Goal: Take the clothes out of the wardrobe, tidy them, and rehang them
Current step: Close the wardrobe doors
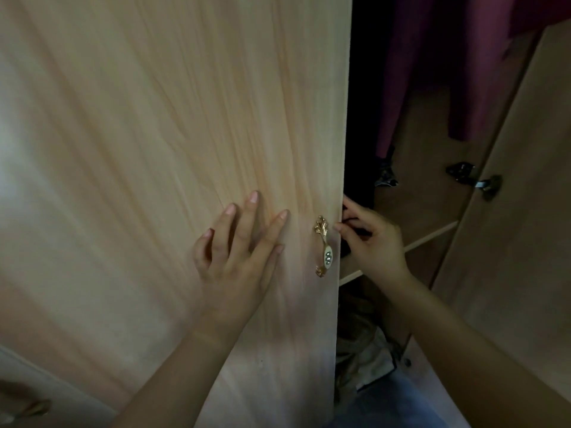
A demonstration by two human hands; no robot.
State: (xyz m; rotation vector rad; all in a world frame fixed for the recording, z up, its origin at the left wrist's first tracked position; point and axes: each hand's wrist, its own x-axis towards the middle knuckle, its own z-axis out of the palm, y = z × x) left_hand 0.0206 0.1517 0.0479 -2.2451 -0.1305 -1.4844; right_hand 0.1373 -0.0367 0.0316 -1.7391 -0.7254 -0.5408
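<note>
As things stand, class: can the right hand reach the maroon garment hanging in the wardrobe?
Probably yes: the right hand holds the wardrobe door by its edge, and the gap beyond leaves the maroon garment unobstructed.

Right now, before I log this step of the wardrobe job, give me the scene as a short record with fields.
left hand: flat on the left door, fingers spread
right hand: fingers curled round that door's free edge, beside the gold handle
right door: open, hinge showing
inside: maroon garment hanging above a shelf; crumpled clothes below the shelf
</note>
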